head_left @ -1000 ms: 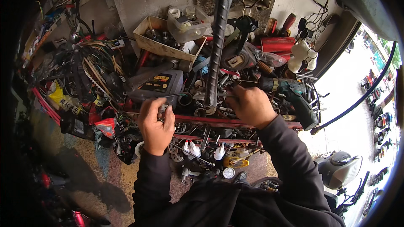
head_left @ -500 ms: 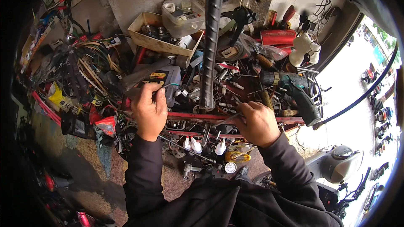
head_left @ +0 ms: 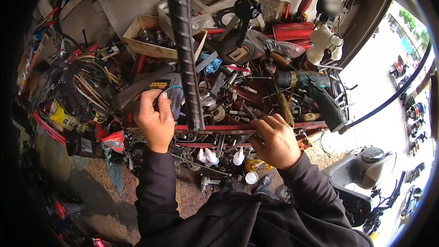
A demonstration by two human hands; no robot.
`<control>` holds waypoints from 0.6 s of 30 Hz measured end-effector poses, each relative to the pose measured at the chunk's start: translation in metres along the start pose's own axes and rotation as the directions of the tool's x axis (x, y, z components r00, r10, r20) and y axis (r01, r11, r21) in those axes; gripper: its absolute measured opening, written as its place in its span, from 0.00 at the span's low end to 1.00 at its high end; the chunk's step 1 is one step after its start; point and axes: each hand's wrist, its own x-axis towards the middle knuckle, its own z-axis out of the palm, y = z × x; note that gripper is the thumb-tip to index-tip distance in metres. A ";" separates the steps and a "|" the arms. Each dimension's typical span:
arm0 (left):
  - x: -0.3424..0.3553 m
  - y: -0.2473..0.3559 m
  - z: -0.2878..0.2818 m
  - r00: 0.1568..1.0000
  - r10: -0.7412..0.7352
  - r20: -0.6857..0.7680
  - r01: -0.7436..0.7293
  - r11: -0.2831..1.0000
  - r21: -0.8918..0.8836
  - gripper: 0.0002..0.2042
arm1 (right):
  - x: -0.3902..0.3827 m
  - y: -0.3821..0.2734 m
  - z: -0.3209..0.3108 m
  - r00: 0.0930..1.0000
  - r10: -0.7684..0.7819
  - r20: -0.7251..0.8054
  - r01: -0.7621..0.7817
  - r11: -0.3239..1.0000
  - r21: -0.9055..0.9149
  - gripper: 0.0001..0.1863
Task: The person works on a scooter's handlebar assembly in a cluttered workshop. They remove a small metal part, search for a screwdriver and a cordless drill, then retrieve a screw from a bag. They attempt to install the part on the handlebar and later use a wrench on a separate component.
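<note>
My left hand is closed, thumb against forefinger, pinching a thin wire that curves right toward a ribbed steel bar. The bar hides whatever lies at the wire's far end. Behind that hand sits a grey case with a yellow label. My right hand is closed round a slim grey metal tool, held over the red front edge of the bench. Its lower end points left and down; the fingers cover its middle, so I cannot tell its kind.
A green-black cordless drill lies at the bench's right. Keys hang at the back, beyond loose sockets and small metal parts. Cables pile up at the left. A box of parts stands behind. A scooter is at the lower right.
The view has shifted, and the steel bar now appears farther left, covering the wire's end where white pieces showed before. Both hands keep their pinching grips, slightly left in the picture.
</note>
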 end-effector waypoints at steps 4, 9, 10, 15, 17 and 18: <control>-0.003 -0.006 0.005 0.999 0.038 -0.002 -0.038 0.999 0.031 0.02 | -0.004 0.006 -0.006 0.996 0.013 -0.088 -0.003 0.994 0.110 0.11; -0.012 -0.016 0.014 1.000 0.004 -0.026 -0.005 1.000 -0.016 0.03 | -0.001 0.018 -0.025 0.983 0.150 -0.107 -0.119 0.961 0.251 0.08; -0.013 -0.018 0.014 1.000 -0.009 -0.022 0.008 0.999 -0.042 0.03 | 0.000 0.020 -0.029 0.983 0.164 -0.086 -0.139 0.961 0.240 0.08; -0.018 -0.021 0.010 1.000 -0.013 0.019 0.013 1.000 -0.025 0.04 | 0.016 0.024 -0.041 0.983 0.182 -0.018 -0.169 0.944 0.284 0.09; -0.020 -0.020 0.009 0.999 0.002 0.033 -0.003 1.000 0.023 0.04 | 0.025 0.026 -0.041 0.980 0.197 0.020 -0.193 0.926 0.324 0.10; -0.022 -0.019 0.009 0.999 0.018 0.038 -0.018 1.000 0.018 0.04 | 0.031 0.028 -0.039 0.974 0.220 0.057 -0.225 0.899 0.375 0.09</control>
